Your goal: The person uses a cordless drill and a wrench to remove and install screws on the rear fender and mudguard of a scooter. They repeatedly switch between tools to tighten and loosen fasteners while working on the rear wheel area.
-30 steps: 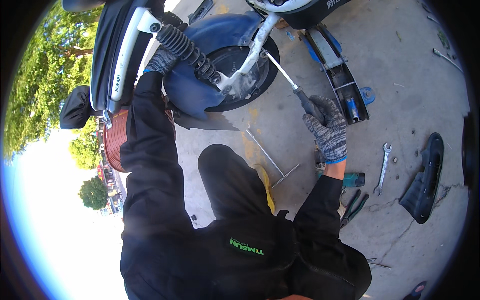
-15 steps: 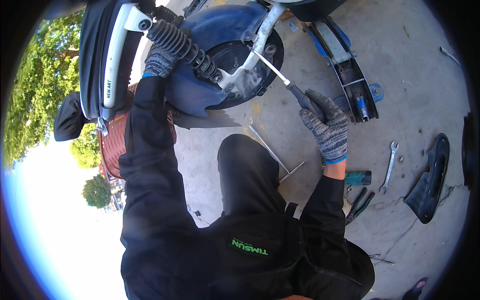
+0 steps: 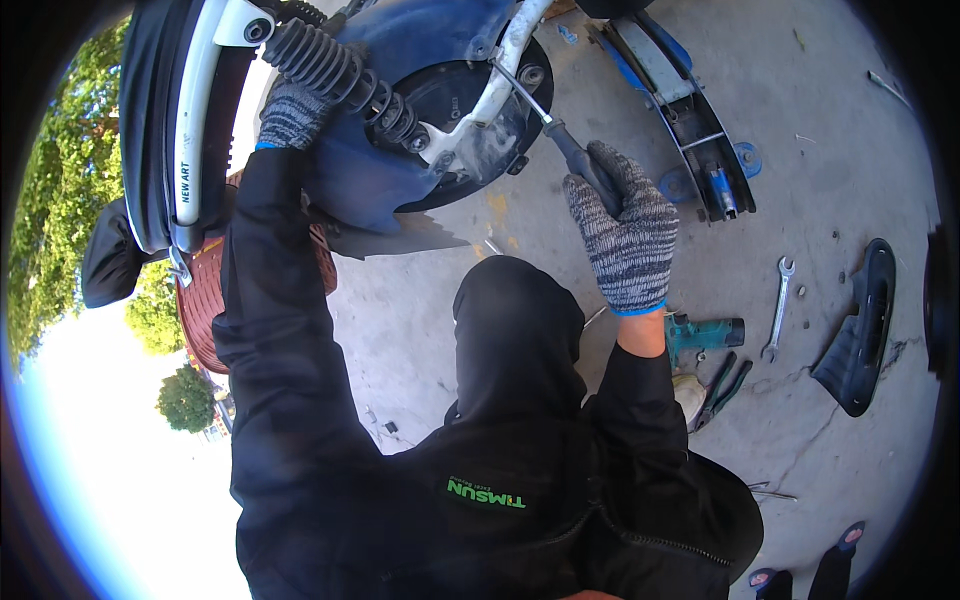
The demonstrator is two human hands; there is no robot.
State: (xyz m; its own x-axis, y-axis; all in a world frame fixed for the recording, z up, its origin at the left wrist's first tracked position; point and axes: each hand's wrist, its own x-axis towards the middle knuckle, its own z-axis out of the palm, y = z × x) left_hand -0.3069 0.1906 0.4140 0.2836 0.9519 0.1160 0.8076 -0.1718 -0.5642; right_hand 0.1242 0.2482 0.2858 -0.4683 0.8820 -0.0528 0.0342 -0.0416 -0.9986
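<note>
My right hand, in a grey knit glove, grips the dark handle of a screwdriver; its metal shaft reaches up-left to the white swing arm, beside the blue fender and dark wheel. My left hand, gloved alike, is up behind the coil shock absorber, against the fender area, with its fingertips mostly hidden. A white-and-black scooter body part runs down the upper left, next to a reddish woven basket.
On the concrete lie a blue-and-black floor jack, a teal power tool, pliers, a wrench and a black plastic part. Dark objects with pink tips sit at lower right. Trees stand at left.
The view has shifted, so the scooter sits further left and higher. My right hand and screwdriver moved up and left, the shaft still at the swing arm. My left hand stays behind the shock.
</note>
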